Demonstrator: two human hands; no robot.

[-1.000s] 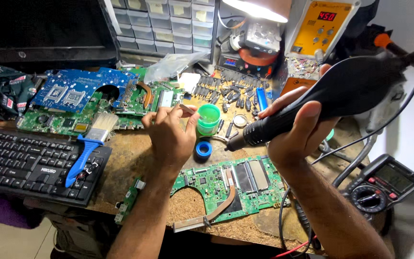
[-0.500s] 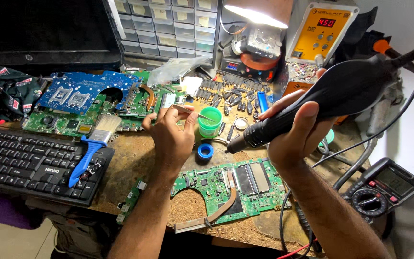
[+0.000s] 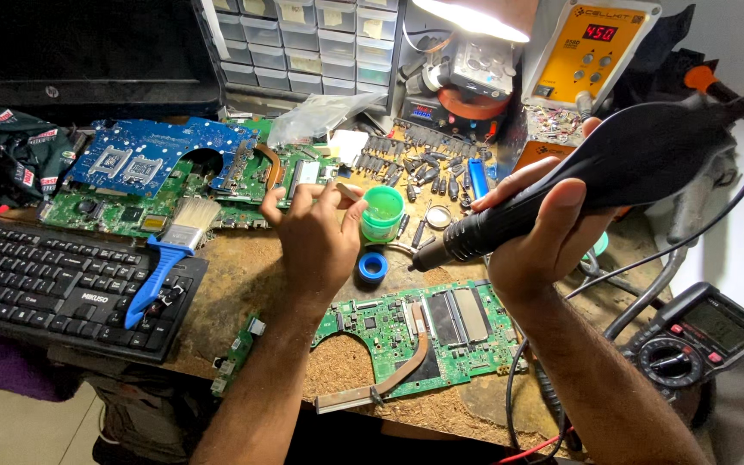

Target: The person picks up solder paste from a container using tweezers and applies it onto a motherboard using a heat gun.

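Observation:
My right hand [image 3: 537,237] grips the black handle of a hot air tool [image 3: 639,159]. The tool's metal nozzle [image 3: 430,256] points down and left, above the bench between a green circuit board [image 3: 454,327] and a small blue ring [image 3: 373,267]. My left hand [image 3: 312,237] is stretched out over the bench. Its fingertips pinch a small pale piece right beside an open green jar [image 3: 382,212]. I cannot make out what the piece is. The green board lies flat below both hands, with a copper strip across it.
A black keyboard [image 3: 45,280] with a blue-handled brush [image 3: 164,263] on it lies at the left. A blue board [image 3: 152,155] and green boards lie behind. Loose parts, an orange station [image 3: 592,56], drawers [image 3: 303,39] and a lamp [image 3: 475,17] stand at the back. A multimeter [image 3: 691,340] lies at the right.
My left hand has crept a little closer to the green jar. The right hand keeps the hot air tool at nearly the same spot.

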